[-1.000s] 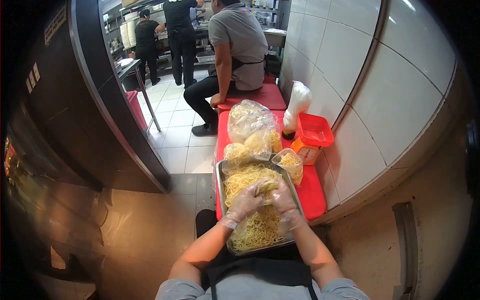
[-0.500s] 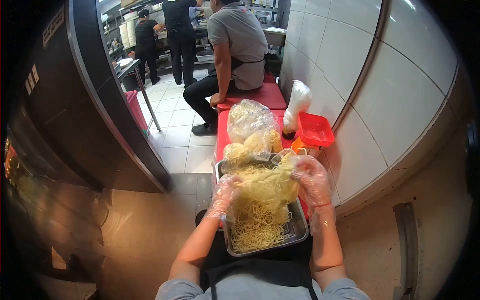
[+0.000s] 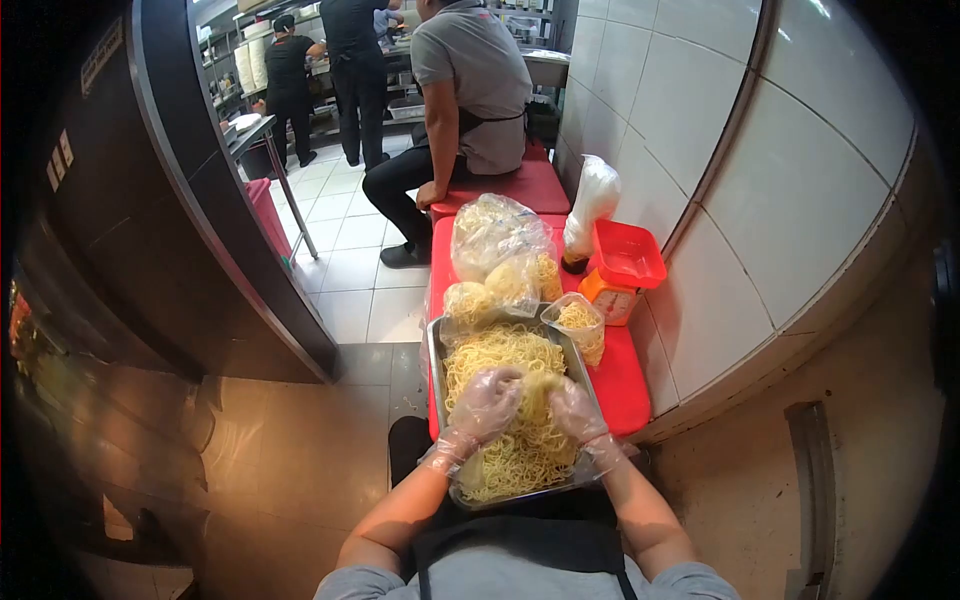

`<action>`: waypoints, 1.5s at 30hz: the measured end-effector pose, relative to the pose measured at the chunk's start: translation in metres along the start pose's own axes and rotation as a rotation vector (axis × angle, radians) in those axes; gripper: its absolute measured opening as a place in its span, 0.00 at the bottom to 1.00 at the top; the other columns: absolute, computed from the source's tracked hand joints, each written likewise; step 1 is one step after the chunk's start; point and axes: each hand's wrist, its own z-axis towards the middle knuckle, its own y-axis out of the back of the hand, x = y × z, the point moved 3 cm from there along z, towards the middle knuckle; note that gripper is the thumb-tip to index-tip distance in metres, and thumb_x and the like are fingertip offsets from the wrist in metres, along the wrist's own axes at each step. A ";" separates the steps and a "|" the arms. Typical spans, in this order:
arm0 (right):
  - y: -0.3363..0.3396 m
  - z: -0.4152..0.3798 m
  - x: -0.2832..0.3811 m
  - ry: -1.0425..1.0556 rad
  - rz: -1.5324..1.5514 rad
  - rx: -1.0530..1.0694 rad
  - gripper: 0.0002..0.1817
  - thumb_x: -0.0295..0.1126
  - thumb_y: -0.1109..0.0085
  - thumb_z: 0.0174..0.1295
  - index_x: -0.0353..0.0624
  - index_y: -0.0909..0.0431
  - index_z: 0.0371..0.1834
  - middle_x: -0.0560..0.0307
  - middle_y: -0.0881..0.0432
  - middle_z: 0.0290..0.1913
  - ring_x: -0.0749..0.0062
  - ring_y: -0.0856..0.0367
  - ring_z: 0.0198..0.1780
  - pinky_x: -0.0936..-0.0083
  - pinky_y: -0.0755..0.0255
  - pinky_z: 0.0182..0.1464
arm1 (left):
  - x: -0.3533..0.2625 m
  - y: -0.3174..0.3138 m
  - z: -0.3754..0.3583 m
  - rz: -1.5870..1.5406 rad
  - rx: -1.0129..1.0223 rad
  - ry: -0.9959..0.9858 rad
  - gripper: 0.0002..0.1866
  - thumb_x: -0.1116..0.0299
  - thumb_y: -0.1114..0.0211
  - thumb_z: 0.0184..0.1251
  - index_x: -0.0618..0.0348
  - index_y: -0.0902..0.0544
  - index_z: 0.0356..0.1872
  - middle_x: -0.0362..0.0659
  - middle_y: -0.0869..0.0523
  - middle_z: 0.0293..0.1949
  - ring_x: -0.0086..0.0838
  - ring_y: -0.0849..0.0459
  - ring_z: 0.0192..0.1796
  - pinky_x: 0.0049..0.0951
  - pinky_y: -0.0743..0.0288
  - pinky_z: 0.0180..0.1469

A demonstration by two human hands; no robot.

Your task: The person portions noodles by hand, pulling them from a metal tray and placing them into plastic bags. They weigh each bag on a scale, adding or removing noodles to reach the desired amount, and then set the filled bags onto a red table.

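Observation:
A metal tray [image 3: 436,352] of yellow noodles [image 3: 500,352] rests close in front of me. My left hand [image 3: 487,403], in a clear plastic glove, has its fingers closed on noodles over the tray. Facing it on the right, my gloved right hand [image 3: 577,408] pinches noodles too. A small blurred clump lies between both hands, above the heap. Beyond the tray are bagged noodles [image 3: 497,240], and at its right edge stands a small open bag of noodles [image 3: 579,318].
An orange scale [image 3: 609,298] with a red basket [image 3: 628,254] stands on the red bench [image 3: 622,385], near a plastic-wrapped bottle [image 3: 592,205]. A person [image 3: 478,85] sits farther back. Two people stand in the kitchen. White tiled wall [image 3: 720,250] runs along the right.
Both hands have come down and closer together over the tray. The stretched bunch of noodles between them is now a small clump. The scale and small noodle bag are no longer hidden.

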 end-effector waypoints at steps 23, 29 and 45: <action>-0.028 0.021 0.000 -0.225 0.160 -0.210 0.22 0.27 0.42 0.54 0.31 0.25 0.53 0.46 0.18 0.47 0.65 0.20 0.49 0.71 0.28 0.54 | -0.010 -0.026 -0.016 -0.102 -0.174 0.160 0.24 0.53 0.49 0.74 0.63 0.24 0.58 0.58 0.18 0.49 0.45 0.17 0.50 0.37 0.27 0.54; -0.034 0.011 0.000 -0.354 0.340 -0.087 0.27 0.35 0.35 0.58 0.29 0.27 0.57 0.48 0.17 0.46 0.71 0.19 0.44 0.73 0.25 0.46 | 0.043 -0.024 -0.015 -0.679 -0.098 0.454 0.21 0.63 0.35 0.68 0.69 0.22 0.55 0.46 0.14 0.43 0.28 0.17 0.45 0.25 0.24 0.47; 0.010 0.032 0.051 -0.242 0.556 -0.383 0.13 0.17 0.49 0.53 0.36 0.21 0.40 0.62 0.19 0.35 0.83 0.24 0.35 0.84 0.28 0.40 | 0.016 -0.034 -0.020 -0.662 0.125 0.335 0.17 0.58 0.43 0.74 0.63 0.21 0.49 0.39 0.18 0.41 0.22 0.23 0.41 0.27 0.28 0.45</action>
